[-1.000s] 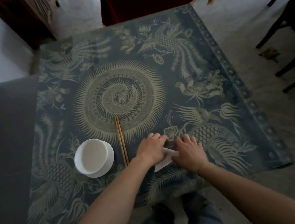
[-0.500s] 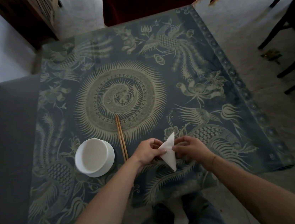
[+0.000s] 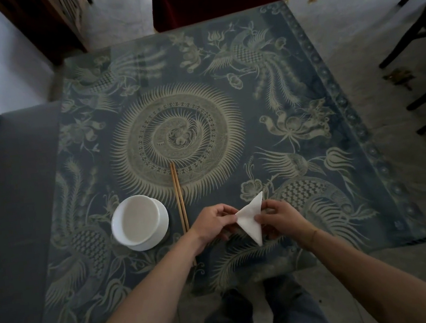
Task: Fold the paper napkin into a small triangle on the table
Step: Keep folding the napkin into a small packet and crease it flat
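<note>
Low in the frame's centre, both hands pinched a white triangular napkin (image 3: 251,217) between them; left hand (image 3: 214,224) on its left corner, right hand (image 3: 278,219) on its right edge; its long axis ran upper right to lower centre above the surface (image 3: 345,198).

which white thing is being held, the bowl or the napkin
The napkin, a folded triangle pinched between the left hand and right hand. The bowl stands untouched.

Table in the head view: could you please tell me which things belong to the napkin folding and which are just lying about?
In the job:
- paper napkin, already a triangle
- left hand, pinching its left corner
- right hand, pinching its right edge
- table, under the patterned cloth

Lying about:
- white bowl, left of the hands
- chopsticks, beside the bowl
</note>
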### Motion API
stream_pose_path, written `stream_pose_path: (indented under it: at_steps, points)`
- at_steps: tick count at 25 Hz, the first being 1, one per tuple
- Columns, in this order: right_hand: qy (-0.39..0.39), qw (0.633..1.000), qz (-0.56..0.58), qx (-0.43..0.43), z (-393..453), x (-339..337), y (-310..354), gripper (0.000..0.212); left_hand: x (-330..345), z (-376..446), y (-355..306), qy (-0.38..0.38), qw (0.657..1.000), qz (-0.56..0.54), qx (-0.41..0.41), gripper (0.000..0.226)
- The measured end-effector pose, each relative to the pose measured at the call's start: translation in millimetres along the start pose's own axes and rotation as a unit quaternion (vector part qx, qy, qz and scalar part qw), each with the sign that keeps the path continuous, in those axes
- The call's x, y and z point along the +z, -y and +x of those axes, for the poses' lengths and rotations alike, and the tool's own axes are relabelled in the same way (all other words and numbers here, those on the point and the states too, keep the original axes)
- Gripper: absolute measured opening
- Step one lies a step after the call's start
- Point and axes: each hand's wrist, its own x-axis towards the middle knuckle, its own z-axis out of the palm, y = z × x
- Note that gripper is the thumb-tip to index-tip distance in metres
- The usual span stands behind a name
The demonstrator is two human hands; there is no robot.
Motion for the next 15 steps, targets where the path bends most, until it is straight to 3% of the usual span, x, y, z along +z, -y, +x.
stream_pose_path:
  at_steps: [4,10,15]
  points:
    - [0.000,1.000,0.019,-0.022,0.0,1.1,-0.7,0.019,1.8,-2.5,2.1,0.008,1.000,-0.017,0.009,0.012]
    - [0.005,0.987,0.159,-0.013,-3.5,0.8,-2.5,0.020,5.9,-5.3,6.5,0.006,0.985,-0.172,-0.027,0.024]
    - [0.023,0.982,0.187,0.005,-5.8,1.5,-5.3,0.017,7.5,-10.1,6.5,0.005,0.984,-0.178,-0.030,0.025]
